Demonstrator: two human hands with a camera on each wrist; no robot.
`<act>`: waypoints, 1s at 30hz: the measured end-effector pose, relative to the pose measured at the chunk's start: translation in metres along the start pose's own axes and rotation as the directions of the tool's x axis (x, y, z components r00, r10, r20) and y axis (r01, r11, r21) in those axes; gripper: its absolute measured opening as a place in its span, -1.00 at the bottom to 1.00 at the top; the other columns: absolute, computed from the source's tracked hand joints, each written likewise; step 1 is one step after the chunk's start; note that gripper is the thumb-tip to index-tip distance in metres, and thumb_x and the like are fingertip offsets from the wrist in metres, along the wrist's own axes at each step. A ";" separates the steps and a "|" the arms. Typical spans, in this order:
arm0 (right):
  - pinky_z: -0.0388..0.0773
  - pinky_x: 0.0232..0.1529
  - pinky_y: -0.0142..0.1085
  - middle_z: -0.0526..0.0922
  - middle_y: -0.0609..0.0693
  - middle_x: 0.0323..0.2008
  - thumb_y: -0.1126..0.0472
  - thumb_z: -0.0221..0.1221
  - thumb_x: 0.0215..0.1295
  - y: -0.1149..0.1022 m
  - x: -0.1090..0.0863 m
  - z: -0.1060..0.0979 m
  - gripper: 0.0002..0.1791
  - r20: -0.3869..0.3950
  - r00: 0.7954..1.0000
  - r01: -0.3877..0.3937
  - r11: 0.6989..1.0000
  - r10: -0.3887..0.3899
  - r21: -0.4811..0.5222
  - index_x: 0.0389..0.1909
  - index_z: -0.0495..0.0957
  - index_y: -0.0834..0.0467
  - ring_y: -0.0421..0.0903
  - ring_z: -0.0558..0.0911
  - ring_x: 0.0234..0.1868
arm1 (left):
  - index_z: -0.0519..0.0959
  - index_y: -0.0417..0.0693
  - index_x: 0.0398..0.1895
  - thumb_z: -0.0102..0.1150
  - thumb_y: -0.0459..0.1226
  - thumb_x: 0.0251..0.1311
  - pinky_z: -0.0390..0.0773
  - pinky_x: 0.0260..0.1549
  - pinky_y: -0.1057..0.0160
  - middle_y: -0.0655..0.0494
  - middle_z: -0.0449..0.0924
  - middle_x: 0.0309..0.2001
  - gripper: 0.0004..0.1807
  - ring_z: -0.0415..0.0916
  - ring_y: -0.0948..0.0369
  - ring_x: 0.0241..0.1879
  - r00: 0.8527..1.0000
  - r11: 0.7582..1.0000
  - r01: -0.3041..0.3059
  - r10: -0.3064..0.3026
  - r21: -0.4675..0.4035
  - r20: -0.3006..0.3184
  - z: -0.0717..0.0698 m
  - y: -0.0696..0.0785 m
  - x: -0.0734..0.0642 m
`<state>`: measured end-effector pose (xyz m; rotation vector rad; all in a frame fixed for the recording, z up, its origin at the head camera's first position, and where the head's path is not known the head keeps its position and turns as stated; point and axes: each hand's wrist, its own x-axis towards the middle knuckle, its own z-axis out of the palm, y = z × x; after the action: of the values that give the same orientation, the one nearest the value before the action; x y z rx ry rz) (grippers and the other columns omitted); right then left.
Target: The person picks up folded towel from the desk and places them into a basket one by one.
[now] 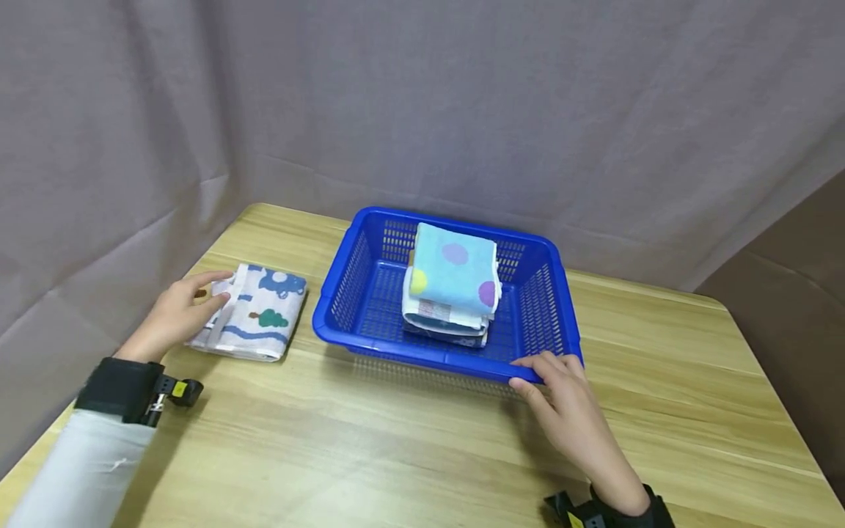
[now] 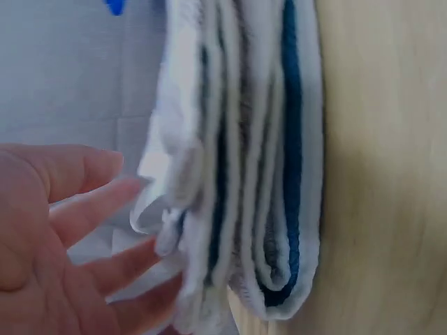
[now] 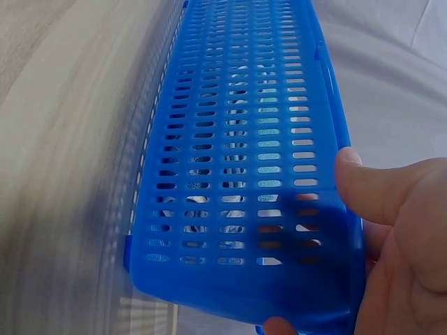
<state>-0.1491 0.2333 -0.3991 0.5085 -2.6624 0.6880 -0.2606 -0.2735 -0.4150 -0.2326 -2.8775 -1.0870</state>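
Note:
At the left of the head view lies a folded white towel point(image 1: 264, 323) with blue, green and bear patterns. My left hand point(image 1: 181, 312) is at its left side, thumb and forefinger spread apart over its top. In the left wrist view the loosely extended fingers point(image 2: 105, 209) reach the folded layers of the towel point(image 2: 230, 167). My right hand point(image 1: 561, 403) grips the near right corner of a blue plastic basket point(image 1: 409, 352), thumb outside the rim and fingers over it. Inside the basket, a light blue dotted towel point(image 1: 455, 268) tops a stack of folded cloths.
The basket stands on a wooden table point(image 1: 317, 440), towards its back edge. A grey curtain point(image 1: 462, 110) hangs behind and along the left side. Wood surface shows between the patterned towel and the basket and along the front.

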 end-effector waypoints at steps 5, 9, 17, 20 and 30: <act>0.27 -0.32 -0.17 0.53 -0.15 -0.32 0.16 0.15 0.26 -0.001 0.000 0.003 -0.83 0.014 1.000 -0.003 1.000 0.003 0.006 -0.18 0.56 0.11 -0.13 0.29 -0.27 | 0.37 -0.23 0.17 -0.05 -0.30 0.29 0.31 -0.07 -0.28 -0.42 0.22 0.20 -0.61 0.30 -0.28 0.01 0.996 0.997 -0.013 0.006 0.079 0.090 -0.002 -0.006 0.005; 0.27 -0.32 -0.16 0.53 -0.15 -0.31 0.16 0.15 0.26 -0.002 0.000 0.002 -0.85 0.008 1.000 -0.003 1.000 0.003 0.011 -0.18 0.56 0.10 -0.13 0.29 -0.27 | 0.41 -0.21 0.13 0.04 -0.36 0.19 0.41 -0.18 -0.18 -0.43 0.27 0.15 -0.59 0.39 -0.22 -0.08 0.992 0.991 -0.032 0.015 0.127 0.126 -0.002 -0.008 0.006; 0.25 -0.35 -0.19 0.52 -0.16 -0.33 0.17 0.16 0.25 -0.001 -0.001 -0.001 -0.85 0.003 1.000 -0.004 1.000 0.004 0.000 -0.19 0.56 0.08 -0.13 0.28 -0.30 | 0.49 -0.26 0.00 0.18 -0.39 0.04 0.28 -0.57 0.19 -0.17 0.46 -0.37 -0.61 0.31 0.12 -0.53 0.993 0.975 -0.108 0.094 0.197 0.076 0.010 -0.003 -0.002; 0.25 -0.36 -0.20 0.52 -0.17 -0.33 0.17 0.16 0.25 -0.001 -0.001 -0.002 -0.86 0.007 1.000 -0.010 1.000 0.010 -0.004 -0.19 0.56 0.07 -0.14 0.27 -0.31 | 0.50 -0.29 -0.05 0.18 -0.41 0.00 0.25 -0.59 0.19 -0.07 0.41 -0.48 -0.63 0.25 0.15 -0.58 0.990 0.969 -0.136 0.127 0.208 0.060 0.017 0.002 -0.008; 0.24 -0.38 -0.21 0.52 -0.18 -0.34 0.13 0.14 0.27 0.001 -0.001 0.000 -0.84 0.006 1.000 -0.013 1.000 0.013 -0.005 -0.19 0.56 0.07 -0.14 0.26 -0.32 | 0.51 -0.25 -0.08 0.22 -0.42 0.01 0.28 -0.58 0.21 -0.14 0.41 -0.34 -0.66 0.26 0.15 -0.52 0.986 0.971 -0.167 0.160 0.171 0.054 0.031 0.016 -0.038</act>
<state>-0.1485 0.2339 -0.4001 0.4929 -2.6749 0.6847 -0.2207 -0.2454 -0.4314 -0.4768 -2.9040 -0.8056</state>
